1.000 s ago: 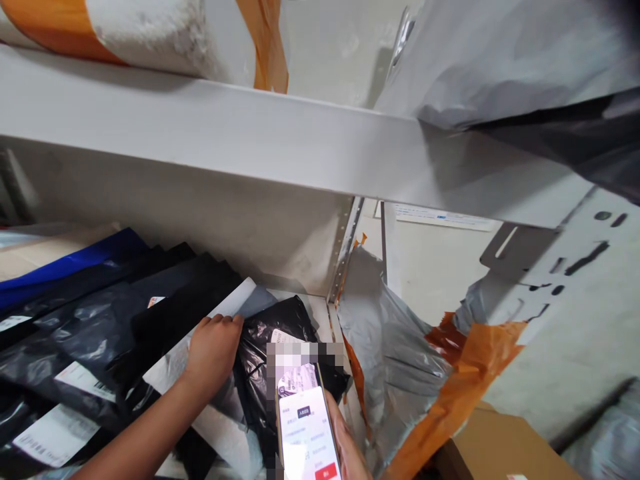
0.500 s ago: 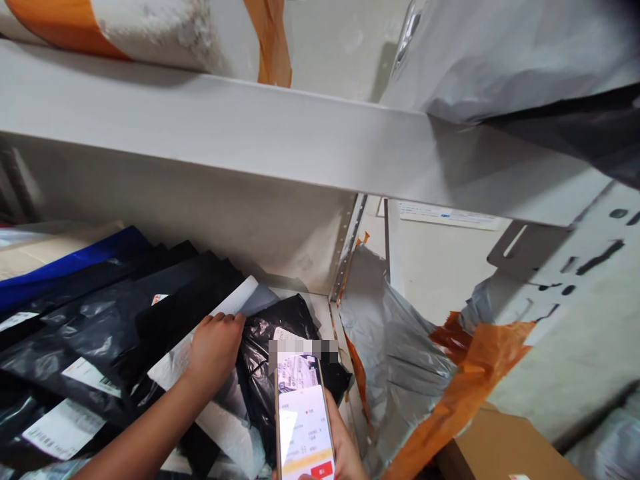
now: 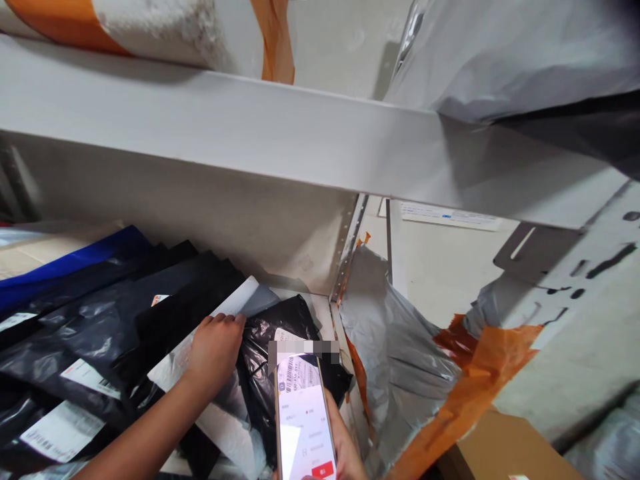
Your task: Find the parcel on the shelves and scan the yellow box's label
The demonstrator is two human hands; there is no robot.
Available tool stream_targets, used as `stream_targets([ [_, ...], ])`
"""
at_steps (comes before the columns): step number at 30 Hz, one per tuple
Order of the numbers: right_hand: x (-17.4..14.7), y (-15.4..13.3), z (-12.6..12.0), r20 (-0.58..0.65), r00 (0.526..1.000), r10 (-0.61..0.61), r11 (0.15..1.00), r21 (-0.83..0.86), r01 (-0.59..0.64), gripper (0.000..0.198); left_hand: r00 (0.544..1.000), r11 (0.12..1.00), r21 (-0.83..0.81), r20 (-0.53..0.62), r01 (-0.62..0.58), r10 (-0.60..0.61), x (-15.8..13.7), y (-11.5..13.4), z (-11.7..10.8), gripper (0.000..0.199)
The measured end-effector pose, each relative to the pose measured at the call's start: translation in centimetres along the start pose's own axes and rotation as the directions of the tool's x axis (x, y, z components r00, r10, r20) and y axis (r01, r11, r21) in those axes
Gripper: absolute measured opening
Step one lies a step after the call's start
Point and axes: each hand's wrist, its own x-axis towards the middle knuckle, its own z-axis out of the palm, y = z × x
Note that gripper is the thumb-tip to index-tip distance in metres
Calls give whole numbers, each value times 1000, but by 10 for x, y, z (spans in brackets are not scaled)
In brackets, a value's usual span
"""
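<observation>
My left hand is closed over the upper edge of a white padded mailer, which leans among the parcels on the shelf. In my right hand is a smartphone, screen facing me; a camera picture of a barcode label fills its top part. Just behind the phone lies a black plastic parcel with a white label, partly hidden by the phone and a blurred patch. Left of my left hand, several black plastic mailers lean in a row, some with white labels.
A white shelf beam crosses above my hands. On the right, beside the perforated upright, hangs a torn grey plastic bag with orange tape. A cardboard box sits lower right, and wrapped parcels rest on the shelf above.
On the phone screen the barcode picture has grown larger and clearer, and a yellow band near the bottom is gone. Both hands hold nearly the same places; the view has shifted slightly.
</observation>
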Motion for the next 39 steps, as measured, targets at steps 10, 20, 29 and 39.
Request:
stream_targets([
  [10, 3, 2, -3, -24, 999, 33, 999, -7, -33, 100, 1000, 1000, -3, 15, 7, -7, 1, -1, 0, 35],
  [20, -4, -8, 14, -9, 995, 97, 995, 8, -97, 157, 999, 999, 24, -23, -32, 33, 0, -3, 0, 34],
  [29, -24, -6, 18, -137, 981, 136, 990, -15, -139, 142, 999, 998, 58, -42, -13, 15, 7, -9, -15, 29],
  [39, -26, -2, 7, -163, 982, 96, 990, -85, -111, 137, 1000, 996, 83, -18, 20, -18, 4, -7, -17, 28],
])
